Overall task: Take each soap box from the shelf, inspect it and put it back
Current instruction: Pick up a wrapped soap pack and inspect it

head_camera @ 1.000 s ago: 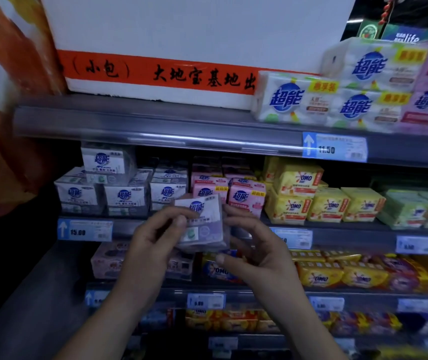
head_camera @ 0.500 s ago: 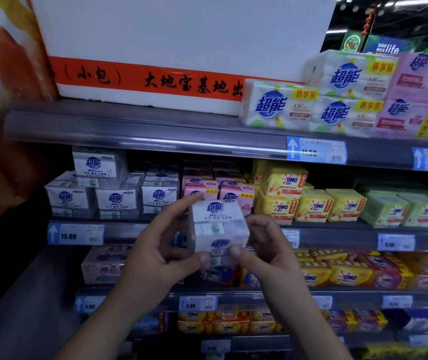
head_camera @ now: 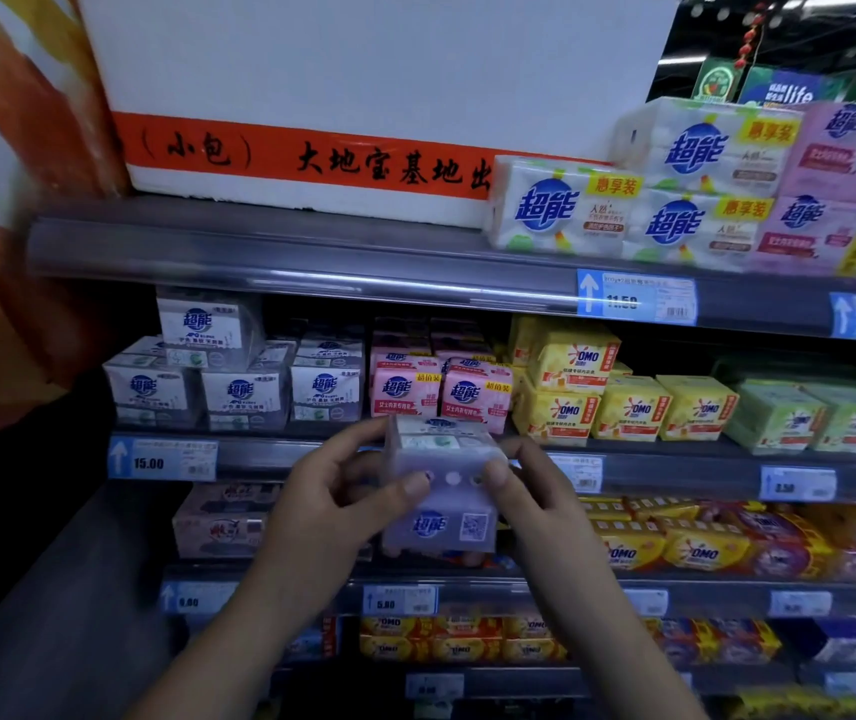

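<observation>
**Two hands, one soap box, held off the shelf**

Both hands grip a single white 超能 soap box. It is out in front of the shelving and touches no rail or stock.

- Left hand: thumb tip on the near face, fingers curled round the box's left side.
- Right hand: thumb pressed at the near right edge, fingers wrapped behind.
- Box attitude: tilted, with the top edge tipped away from me. The near face shows the blue logo and a QR code. A row of small round marks sits between my thumbs.
- Position in view: the top edge overlaps the middle shelf rail, and the bottom edge hangs over the stock of the shelf below.

Middle shelf, left to right:
- Three white soap boxes stand in a row at the left end, with a fourth stacked on the left pair.
- Pink soap packs stand just beside them.
- Yellow OMO packs come next, stacked two high.
- Green packs are at the far right.

Open room: there is dark space above the third white box and the pink packs, up to the underside of the top shelf. A 15.00 price tag marks the rail under the white row. A white foam crate with an orange band sits on the top shelf.
</observation>
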A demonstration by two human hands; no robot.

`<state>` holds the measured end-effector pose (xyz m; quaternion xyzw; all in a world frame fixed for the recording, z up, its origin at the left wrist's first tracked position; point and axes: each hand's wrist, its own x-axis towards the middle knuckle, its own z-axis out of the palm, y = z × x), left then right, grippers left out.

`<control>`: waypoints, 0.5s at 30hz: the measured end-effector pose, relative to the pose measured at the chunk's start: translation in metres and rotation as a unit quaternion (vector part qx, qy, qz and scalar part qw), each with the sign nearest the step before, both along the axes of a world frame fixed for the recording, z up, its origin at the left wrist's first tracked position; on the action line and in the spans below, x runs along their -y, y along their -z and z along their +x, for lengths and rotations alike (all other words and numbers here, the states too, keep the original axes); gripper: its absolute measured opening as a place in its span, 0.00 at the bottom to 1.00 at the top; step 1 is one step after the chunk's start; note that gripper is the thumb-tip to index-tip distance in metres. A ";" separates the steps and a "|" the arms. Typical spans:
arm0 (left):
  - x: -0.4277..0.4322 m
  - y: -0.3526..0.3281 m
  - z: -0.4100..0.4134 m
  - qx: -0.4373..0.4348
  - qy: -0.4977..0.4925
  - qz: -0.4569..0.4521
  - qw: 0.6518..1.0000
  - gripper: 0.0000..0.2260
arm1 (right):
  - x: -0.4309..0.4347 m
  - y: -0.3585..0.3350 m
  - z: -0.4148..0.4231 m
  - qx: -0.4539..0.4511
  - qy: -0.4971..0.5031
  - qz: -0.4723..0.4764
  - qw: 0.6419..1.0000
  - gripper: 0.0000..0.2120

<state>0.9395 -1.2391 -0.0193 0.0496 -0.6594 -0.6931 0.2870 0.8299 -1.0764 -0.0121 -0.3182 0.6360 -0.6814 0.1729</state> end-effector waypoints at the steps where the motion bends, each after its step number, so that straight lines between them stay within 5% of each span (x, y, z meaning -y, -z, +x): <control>1: 0.000 -0.001 0.000 0.007 -0.013 0.014 1.000 0.21 | 0.001 0.000 0.001 0.018 -0.005 0.001 1.000 0.37; 5: 0.002 -0.003 0.002 0.023 -0.060 0.003 0.998 0.29 | 0.002 -0.002 0.003 0.080 -0.028 0.006 0.996 0.34; 11: -0.004 -0.006 0.005 -0.008 -0.102 -0.214 0.972 0.37 | 0.007 0.001 0.002 0.243 -0.093 -0.067 0.963 0.16; 15: -0.005 -0.010 0.005 -0.017 -0.131 -0.240 0.962 0.36 | 0.009 0.002 0.005 0.274 -0.096 -0.108 0.951 0.20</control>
